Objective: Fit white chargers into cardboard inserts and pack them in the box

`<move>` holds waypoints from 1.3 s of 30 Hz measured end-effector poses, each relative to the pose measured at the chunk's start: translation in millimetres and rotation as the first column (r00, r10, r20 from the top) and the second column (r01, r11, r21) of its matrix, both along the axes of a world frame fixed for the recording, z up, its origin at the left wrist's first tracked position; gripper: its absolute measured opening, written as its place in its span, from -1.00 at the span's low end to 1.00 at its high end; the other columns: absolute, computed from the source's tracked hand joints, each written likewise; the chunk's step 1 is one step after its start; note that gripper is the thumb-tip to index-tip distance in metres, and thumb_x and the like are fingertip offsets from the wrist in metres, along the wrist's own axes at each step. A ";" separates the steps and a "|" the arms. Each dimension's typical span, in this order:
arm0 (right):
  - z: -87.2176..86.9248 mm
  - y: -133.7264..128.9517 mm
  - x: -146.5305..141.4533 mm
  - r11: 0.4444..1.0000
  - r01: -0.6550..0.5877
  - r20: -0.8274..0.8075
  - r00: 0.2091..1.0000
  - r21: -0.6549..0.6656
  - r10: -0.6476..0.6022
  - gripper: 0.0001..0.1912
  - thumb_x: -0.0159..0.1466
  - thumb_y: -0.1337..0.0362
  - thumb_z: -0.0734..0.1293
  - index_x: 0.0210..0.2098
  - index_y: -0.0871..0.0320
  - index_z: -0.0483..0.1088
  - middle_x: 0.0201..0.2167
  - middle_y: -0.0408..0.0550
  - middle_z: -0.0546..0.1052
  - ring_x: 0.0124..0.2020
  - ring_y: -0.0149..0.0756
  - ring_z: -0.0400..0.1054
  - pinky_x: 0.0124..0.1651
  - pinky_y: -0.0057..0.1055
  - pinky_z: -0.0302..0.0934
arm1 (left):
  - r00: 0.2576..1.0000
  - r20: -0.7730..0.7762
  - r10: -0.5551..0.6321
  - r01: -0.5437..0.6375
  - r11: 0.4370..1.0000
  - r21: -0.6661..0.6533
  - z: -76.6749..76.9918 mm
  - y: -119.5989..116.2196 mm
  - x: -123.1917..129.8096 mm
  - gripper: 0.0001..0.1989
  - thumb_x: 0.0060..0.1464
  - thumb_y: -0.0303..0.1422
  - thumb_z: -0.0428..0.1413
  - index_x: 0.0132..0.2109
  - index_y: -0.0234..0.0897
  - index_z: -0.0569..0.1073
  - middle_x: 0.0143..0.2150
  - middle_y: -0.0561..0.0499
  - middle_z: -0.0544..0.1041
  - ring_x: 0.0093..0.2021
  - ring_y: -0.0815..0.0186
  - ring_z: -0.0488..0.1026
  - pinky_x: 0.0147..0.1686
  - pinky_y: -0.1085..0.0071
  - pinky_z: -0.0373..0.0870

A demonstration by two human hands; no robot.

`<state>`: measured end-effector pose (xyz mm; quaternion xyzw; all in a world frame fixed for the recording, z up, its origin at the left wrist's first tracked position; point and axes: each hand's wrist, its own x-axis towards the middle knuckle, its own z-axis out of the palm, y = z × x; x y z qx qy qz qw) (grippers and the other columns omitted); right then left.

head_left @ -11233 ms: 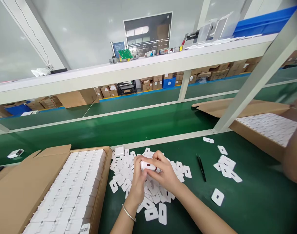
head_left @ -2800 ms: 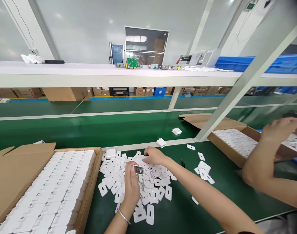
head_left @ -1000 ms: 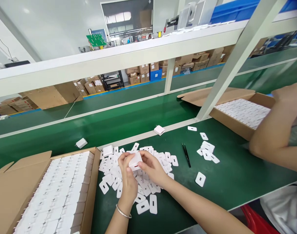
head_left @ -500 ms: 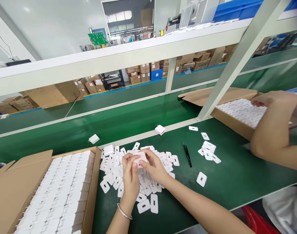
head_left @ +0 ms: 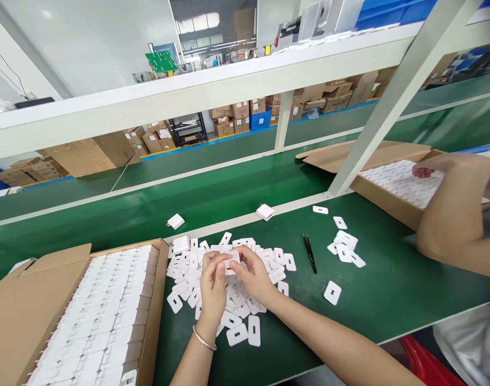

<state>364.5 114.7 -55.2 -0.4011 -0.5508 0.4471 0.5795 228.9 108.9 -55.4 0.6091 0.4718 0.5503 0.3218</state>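
Note:
Both hands hold one small white slotted plate [head_left: 231,262] above the heap. My left hand [head_left: 213,280] grips its left side, thumb in front. From the right, my right hand [head_left: 253,272] pinches it with thumb and fingers. Whether a charger body sits behind the plate is hidden. Below and around the hands spread many loose white plates [head_left: 237,335], each with a small rectangular slot. A white charger block [head_left: 181,244] stands at the heap's back left corner.
An open carton [head_left: 150,316] of white chargers stands at left. Black tweezers [head_left: 310,253] and more plates [head_left: 344,253] lie right. Chargers rest on the green belt [head_left: 175,221] and the ledge [head_left: 265,212]. A co-worker's arm [head_left: 450,209] reaches over another carton [head_left: 385,201]; a post [head_left: 398,107] rises nearby.
The held plate is tilted so that its slot now shows. The charger on the green belt has shifted right. Both hands keep their hold, and the view has moved slightly.

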 end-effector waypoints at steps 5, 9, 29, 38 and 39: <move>-5.0 2.6 -1.3 0.999 -0.004 -0.022 1.000 -0.044 0.003 -0.69 0.30 -0.02 0.41 -0.26 0.10 0.40 -0.33 -0.13 0.44 -0.27 -0.25 0.31 -0.14 -0.29 0.22 | 1.000 0.002 0.001 -0.001 1.000 -0.030 1.9 3.6 1.5 -0.55 0.34 0.02 0.01 -0.14 -0.19 0.63 -0.15 -0.10 0.50 -0.04 0.13 0.47 0.00 0.19 0.46; -4.3 2.7 -0.4 0.997 -0.053 0.018 0.998 -0.049 0.054 -0.71 0.25 0.06 0.47 -0.21 0.10 0.39 -0.28 -0.13 0.45 -0.25 -0.25 0.33 -0.13 -0.29 0.24 | 0.999 0.033 0.002 -0.001 1.000 -0.029 -1.4 4.3 0.1 -0.56 0.35 0.01 0.00 -0.14 -0.19 0.62 -0.16 -0.09 0.48 -0.08 0.15 0.48 -0.05 0.22 0.46; 8.7 -9.4 16.3 0.750 -0.165 0.477 0.851 0.640 -0.220 -0.39 0.33 0.42 0.32 0.31 -0.12 0.21 -0.02 0.03 0.32 -0.04 -0.11 0.33 -0.08 -0.14 0.41 | 0.908 -0.411 0.084 -0.097 0.995 -0.011 56.8 -55.5 2.5 -0.28 0.20 -0.33 0.22 0.41 -0.14 0.12 0.37 -0.20 0.33 0.39 -0.01 0.27 0.31 -0.05 0.29; 18.2 1.0 35.1 0.868 -0.343 0.847 0.511 0.359 -0.148 -0.30 0.31 0.41 0.25 0.42 0.04 0.12 0.24 0.19 0.34 0.25 0.13 0.23 0.21 0.08 0.22 | 0.857 -0.433 0.280 -0.338 0.939 -0.062 62.6 -101.7 -97.5 -0.57 0.21 -0.37 0.13 0.19 -0.15 0.25 0.15 -0.13 0.45 0.15 0.09 0.45 0.13 0.11 0.40; 16.8 8.3 44.5 0.907 -0.261 0.872 0.451 0.332 -0.189 -0.37 0.30 0.44 0.23 0.35 0.08 0.23 0.19 0.23 0.37 0.20 0.17 0.25 0.16 0.07 0.23 | 0.831 -0.466 0.302 -0.374 0.925 -0.067 63.7 -107.6 -115.5 -0.58 0.21 -0.34 0.13 0.18 -0.16 0.24 0.12 -0.13 0.46 0.11 0.09 0.47 0.10 0.12 0.41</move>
